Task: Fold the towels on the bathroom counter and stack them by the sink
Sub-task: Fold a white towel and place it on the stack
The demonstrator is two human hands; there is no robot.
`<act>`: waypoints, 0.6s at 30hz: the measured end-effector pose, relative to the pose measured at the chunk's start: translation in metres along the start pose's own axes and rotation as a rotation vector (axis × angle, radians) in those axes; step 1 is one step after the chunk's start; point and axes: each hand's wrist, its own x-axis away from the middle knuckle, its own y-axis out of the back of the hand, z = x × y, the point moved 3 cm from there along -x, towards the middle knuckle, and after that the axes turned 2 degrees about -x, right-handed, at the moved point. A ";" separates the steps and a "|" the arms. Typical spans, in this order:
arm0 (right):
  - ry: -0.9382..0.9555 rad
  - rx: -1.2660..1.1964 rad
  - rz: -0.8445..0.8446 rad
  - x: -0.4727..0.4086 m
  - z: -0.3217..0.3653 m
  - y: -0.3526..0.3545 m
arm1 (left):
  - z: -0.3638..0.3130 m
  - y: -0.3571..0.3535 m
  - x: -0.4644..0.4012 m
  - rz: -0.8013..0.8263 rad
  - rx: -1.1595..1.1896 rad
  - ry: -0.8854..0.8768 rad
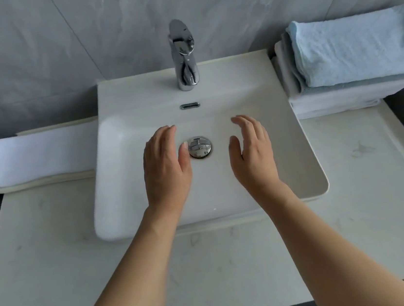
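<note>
wall (30,46): large grey marbled tiles, smooth, thin grout lines running diagonally. counter (352,185): pale stone-look slab, faint grey veining, raised lip along the right edge. sink (128,141): white glazed ceramic, rectangular with rounded corners, set on top of the counter against the wall. stack of folded towels (352,58): on the counter just right of the sink, against the wall; light blue terry towel on top, a duller blue-grey layer under it, white layers at the base; edges roughly aligned, nap visibly looped. white towel (41,154): left of the sink, folded into a long flat band, touching the sink's left wall, lying on a raised cream ledge. left hand (166,167): bare, palm down over the basin, fingers straight and together, gripping nothing. right hand (253,156): bare, over the basin, fingers extended with a slight relaxed curve, thumb apart, gripping nothing. faucet (183,53): polished chrome, single lever, upright at the back rim. drain plug (199,146): round chrome, between the two hands. overflow slot (189,105): narrow chrome oval below the faucet.
</note>
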 end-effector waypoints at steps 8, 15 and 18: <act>0.056 -0.072 0.040 0.003 0.101 -0.086 | 0.101 0.070 -0.008 -0.076 -0.033 0.068; -0.033 -0.236 0.165 0.013 0.210 -0.203 | 0.237 0.139 -0.020 -0.181 -0.079 0.181; -0.347 -0.368 0.307 0.015 0.230 -0.252 | 0.292 0.155 -0.014 -0.184 -0.074 0.314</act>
